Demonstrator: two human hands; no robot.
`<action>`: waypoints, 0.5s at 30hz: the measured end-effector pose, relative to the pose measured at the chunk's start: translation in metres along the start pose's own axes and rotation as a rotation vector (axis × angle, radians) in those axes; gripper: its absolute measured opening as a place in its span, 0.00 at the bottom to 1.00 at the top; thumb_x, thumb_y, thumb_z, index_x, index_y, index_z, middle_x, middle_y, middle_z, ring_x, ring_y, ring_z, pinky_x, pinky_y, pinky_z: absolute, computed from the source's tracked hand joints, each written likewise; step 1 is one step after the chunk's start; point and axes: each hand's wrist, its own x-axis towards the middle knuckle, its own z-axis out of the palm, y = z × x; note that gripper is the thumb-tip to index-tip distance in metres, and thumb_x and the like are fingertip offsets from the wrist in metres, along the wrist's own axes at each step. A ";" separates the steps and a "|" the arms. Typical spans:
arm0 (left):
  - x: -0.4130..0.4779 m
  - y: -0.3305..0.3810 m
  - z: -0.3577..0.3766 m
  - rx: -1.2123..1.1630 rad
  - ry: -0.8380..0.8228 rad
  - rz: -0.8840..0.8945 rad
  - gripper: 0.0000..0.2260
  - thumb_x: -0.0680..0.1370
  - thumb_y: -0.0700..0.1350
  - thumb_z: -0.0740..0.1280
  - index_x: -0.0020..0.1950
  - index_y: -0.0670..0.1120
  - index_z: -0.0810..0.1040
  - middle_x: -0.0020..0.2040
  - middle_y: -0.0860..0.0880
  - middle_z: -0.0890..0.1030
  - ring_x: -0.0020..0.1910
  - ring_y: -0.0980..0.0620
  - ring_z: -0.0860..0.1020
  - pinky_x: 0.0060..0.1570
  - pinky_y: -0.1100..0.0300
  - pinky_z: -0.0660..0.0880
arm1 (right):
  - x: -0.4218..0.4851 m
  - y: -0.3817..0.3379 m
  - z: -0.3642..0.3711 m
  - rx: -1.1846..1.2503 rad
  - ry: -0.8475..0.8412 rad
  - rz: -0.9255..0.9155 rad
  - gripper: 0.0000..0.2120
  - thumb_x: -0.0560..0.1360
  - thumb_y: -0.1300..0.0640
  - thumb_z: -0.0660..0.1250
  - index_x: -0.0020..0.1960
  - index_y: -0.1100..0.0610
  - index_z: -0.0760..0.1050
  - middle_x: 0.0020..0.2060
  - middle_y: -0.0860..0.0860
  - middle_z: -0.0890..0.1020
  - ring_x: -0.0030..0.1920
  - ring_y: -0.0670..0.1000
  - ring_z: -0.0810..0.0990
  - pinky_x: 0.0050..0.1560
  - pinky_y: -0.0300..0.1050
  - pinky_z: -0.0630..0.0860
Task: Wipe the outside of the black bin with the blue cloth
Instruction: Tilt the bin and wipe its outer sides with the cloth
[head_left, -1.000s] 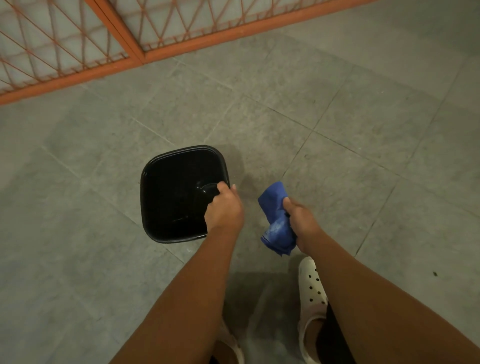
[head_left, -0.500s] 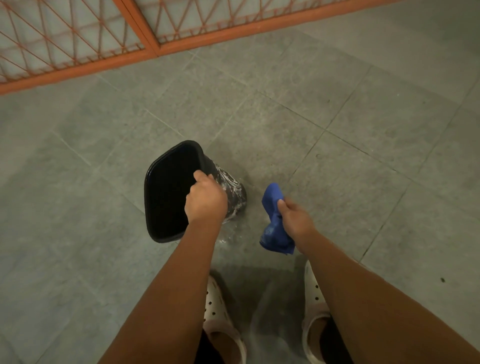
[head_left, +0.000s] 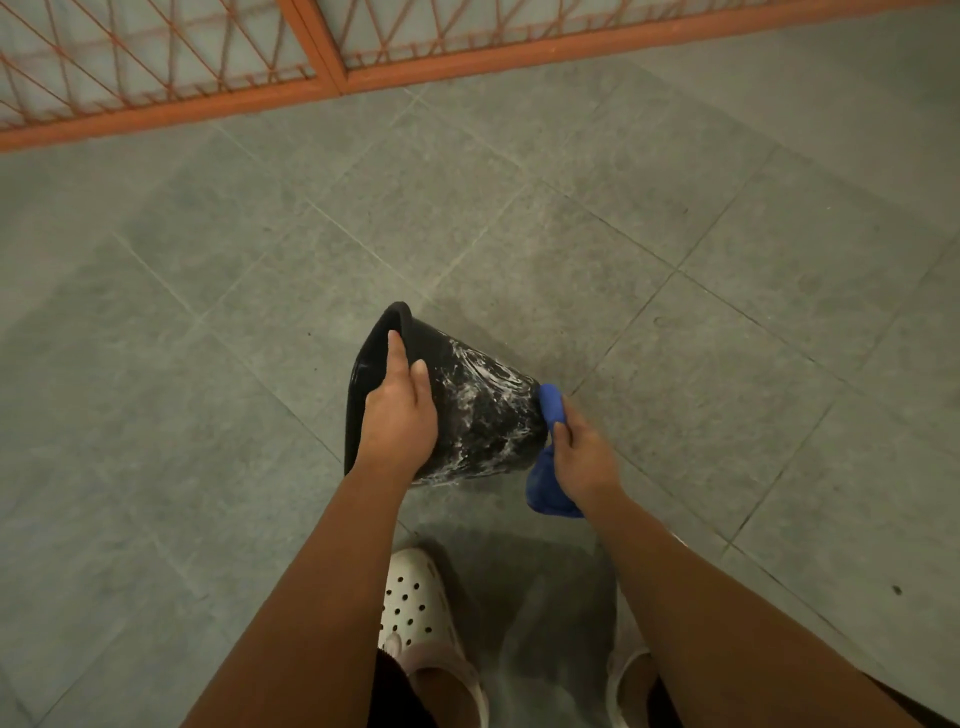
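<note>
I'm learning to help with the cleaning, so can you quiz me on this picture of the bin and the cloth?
1. Fill in: the left hand grips the black bin at its ____.
2. True or false: the bin stands upright.
3. Which of the hands holds the blue cloth? A) left hand B) right hand C) neither

Key: 1 rim. 2 false, it is tipped on its side. 3 B.

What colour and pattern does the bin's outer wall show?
The bin wall is black, smeared with white swirls and streaks; the head view, the only one, shows it.
</note>
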 end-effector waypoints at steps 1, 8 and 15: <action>0.001 -0.004 0.001 -0.015 0.005 0.009 0.24 0.82 0.52 0.48 0.77 0.52 0.47 0.37 0.52 0.73 0.33 0.57 0.71 0.41 0.54 0.70 | -0.001 0.000 0.004 0.001 0.007 -0.010 0.21 0.81 0.54 0.53 0.73 0.51 0.59 0.68 0.56 0.70 0.66 0.57 0.69 0.65 0.49 0.64; 0.001 -0.012 0.009 -0.042 0.035 0.068 0.23 0.82 0.52 0.48 0.77 0.53 0.50 0.28 0.48 0.70 0.27 0.52 0.70 0.29 0.54 0.69 | -0.008 0.005 0.012 0.003 0.016 -0.028 0.23 0.80 0.54 0.54 0.74 0.51 0.57 0.67 0.55 0.65 0.62 0.55 0.70 0.62 0.46 0.65; -0.007 0.001 0.013 0.131 0.083 0.121 0.23 0.82 0.48 0.50 0.77 0.47 0.51 0.24 0.50 0.68 0.21 0.55 0.67 0.22 0.63 0.60 | -0.017 0.010 0.019 -0.051 0.070 -0.097 0.21 0.80 0.55 0.55 0.73 0.54 0.61 0.63 0.55 0.66 0.58 0.52 0.71 0.57 0.36 0.62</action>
